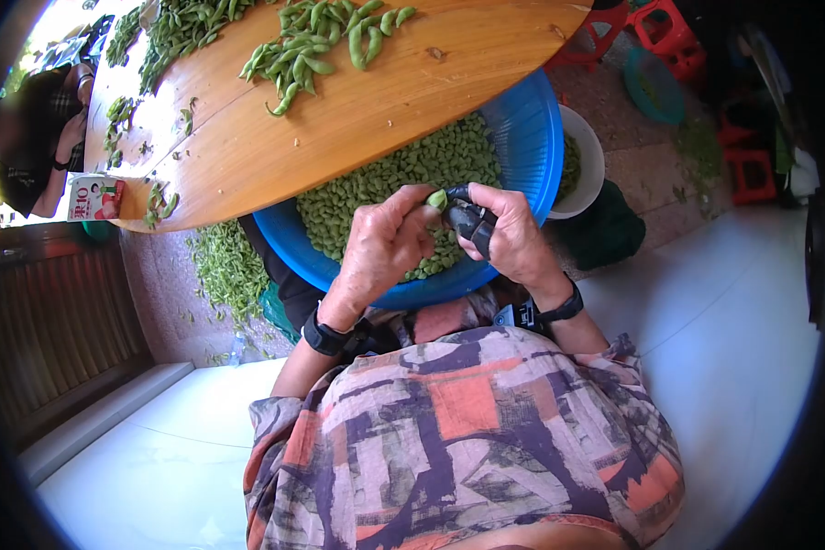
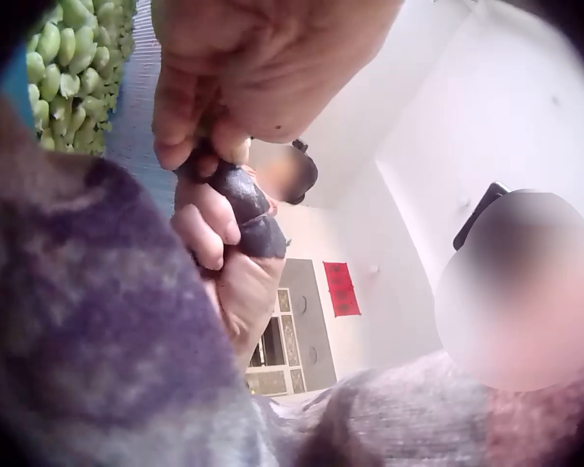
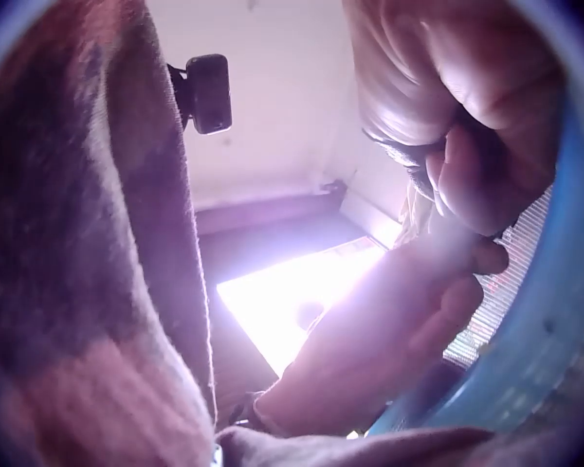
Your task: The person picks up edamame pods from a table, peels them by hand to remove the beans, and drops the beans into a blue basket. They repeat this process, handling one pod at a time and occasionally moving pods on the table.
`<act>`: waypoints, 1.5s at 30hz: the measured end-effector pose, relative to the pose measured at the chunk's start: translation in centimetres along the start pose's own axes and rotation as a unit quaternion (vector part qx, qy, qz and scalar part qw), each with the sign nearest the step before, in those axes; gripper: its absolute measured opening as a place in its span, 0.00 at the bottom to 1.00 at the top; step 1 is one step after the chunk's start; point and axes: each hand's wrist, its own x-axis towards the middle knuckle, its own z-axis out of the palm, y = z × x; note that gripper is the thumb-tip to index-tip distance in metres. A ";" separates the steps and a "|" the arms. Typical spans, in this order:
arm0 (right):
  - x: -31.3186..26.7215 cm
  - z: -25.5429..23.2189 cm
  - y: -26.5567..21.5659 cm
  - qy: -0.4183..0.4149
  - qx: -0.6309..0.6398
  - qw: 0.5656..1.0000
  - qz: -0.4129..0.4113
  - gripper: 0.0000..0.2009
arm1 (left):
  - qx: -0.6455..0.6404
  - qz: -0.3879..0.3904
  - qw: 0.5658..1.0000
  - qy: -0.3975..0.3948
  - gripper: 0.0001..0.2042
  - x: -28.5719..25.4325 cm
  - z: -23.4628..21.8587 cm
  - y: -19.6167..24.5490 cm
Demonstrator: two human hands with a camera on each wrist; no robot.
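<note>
A green edamame pod (image 1: 437, 199) is held between both hands, over a blue basin (image 1: 545, 137) full of shelled green beans (image 1: 412, 170). My left hand (image 1: 385, 240) pinches the pod between thumb and forefinger, the other fingers curled in. Black wraps (image 1: 470, 223) cover some fingers of my right hand (image 1: 513, 236), whose thumb and forefinger grip the pod's other side. In the left wrist view the fingertips of the left hand (image 2: 273, 68) and right hand (image 2: 238, 233) meet, mostly hiding the pod. The right wrist view shows both hands close together beside the basin's rim.
A wooden table (image 1: 357, 128) overhangs the basin, bearing piles of unshelled pods (image 1: 312, 46) and a drink carton (image 1: 94, 197). Empty hulls (image 1: 225, 270) lie on the floor at left. A white bucket (image 1: 591, 160) and red stools (image 1: 669, 41) stand at right. Another person (image 1: 37, 137) sits at left.
</note>
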 end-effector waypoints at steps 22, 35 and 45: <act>0.5 0.8 -0.9 0.056 0.015 0.995 -0.076 0.20 | -0.230 -0.104 0.968 -0.004 0.08 0.0 0.0 0.8; 0.6 0.3 1.0 -0.046 0.289 0.956 0.006 0.16 | -0.433 -0.218 0.860 -0.158 0.11 0.8 -1.5 -1.8; 0.8 1.1 0.4 0.037 0.155 0.985 -0.060 0.28 | -0.461 -0.173 0.862 -0.120 0.09 0.4 -0.2 -2.8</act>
